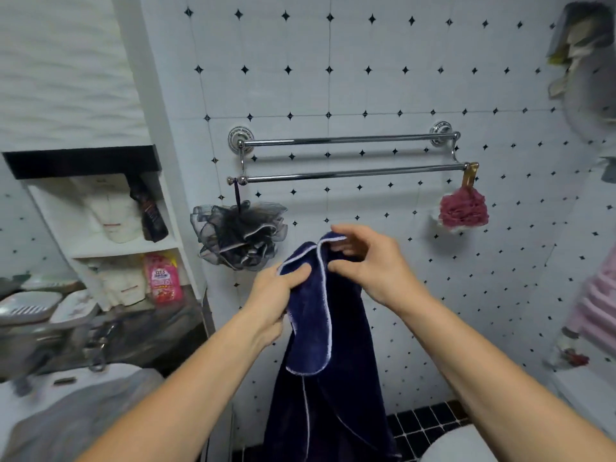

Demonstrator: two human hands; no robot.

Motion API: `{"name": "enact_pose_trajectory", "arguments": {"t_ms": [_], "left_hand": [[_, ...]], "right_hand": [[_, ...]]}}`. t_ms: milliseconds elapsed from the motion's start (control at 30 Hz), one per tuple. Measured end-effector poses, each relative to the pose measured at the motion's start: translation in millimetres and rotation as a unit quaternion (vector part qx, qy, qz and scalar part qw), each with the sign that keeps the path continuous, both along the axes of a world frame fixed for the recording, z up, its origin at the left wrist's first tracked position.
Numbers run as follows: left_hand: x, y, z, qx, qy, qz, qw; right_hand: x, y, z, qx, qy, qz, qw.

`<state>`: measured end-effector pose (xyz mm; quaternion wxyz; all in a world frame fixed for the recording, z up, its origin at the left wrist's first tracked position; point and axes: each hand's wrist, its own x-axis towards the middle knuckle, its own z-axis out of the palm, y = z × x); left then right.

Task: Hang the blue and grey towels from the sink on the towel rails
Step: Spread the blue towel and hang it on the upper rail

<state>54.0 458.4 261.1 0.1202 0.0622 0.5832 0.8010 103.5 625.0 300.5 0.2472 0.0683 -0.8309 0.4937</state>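
Blue towel (328, 345) up in front of me now, below the towel rails (350, 176) and not touching them. My left hand (278, 288) is closed on the upper edge, thumb pressing the cloth into the fingers; my right hand (370, 258) pinches the top corner just beside it, the other fingers loosely curled.

The risk, as I judge it: both grips sit close together on one bunched edge, so if I throw it over like this it would land as a wad on the rail and likely slide off one side. The long tail hangs low towards the dark floor tiles (426, 425) and could drag. The black bath puff (240, 235) on the rail's left end and the red puff (463, 211) on the right end narrow the free stretch (snag either and it swings).

The towel itself is deep navy, plush, with a thin pale trim, folded over itself near the top. Both rails are bare. The grey towel (83, 415) lies rumpled near left, over the sink (50, 383).
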Motion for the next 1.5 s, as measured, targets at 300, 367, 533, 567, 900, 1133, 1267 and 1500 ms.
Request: {"name": "enact_pose_trajectory", "arguments": {"t_ms": [300,367,533,567,900,1133,1267,1500], "left_hand": [[31,-2,-4,0.020,0.063,-0.099,0.993],[37,0,-7,-0.002,0.087,-0.100,0.991],[61,23,-11,-0.020,0.182,-0.129,0.975],[64,28,-11,-0.018,0.189,-0.127,0.974],[10,-6,-2,-0.148,0.209,0.078,0.964],[-17,-18,21,-0.160,0.253,0.043,0.953],[-3,-1,21,-0.146,0.245,-0.016,0.958],[7,-17,18,-0.148,0.238,0.016,0.960]], "right_hand": [[-2,-11,-11,0.177,0.128,-0.152,0.964],[-3,-9,-7,0.160,0.150,-0.188,0.957],[-5,-14,-1,0.171,0.231,-0.251,0.924],[-4,-15,0,0.176,0.249,-0.258,0.917],[13,42,4,0.145,0.175,-0.275,0.934],[38,61,-25,0.278,-0.096,-0.108,0.950],[27,10,-9,0.147,-0.046,0.009,0.988],[-1,-26,-10,-0.030,0.005,-0.037,0.999]]}}
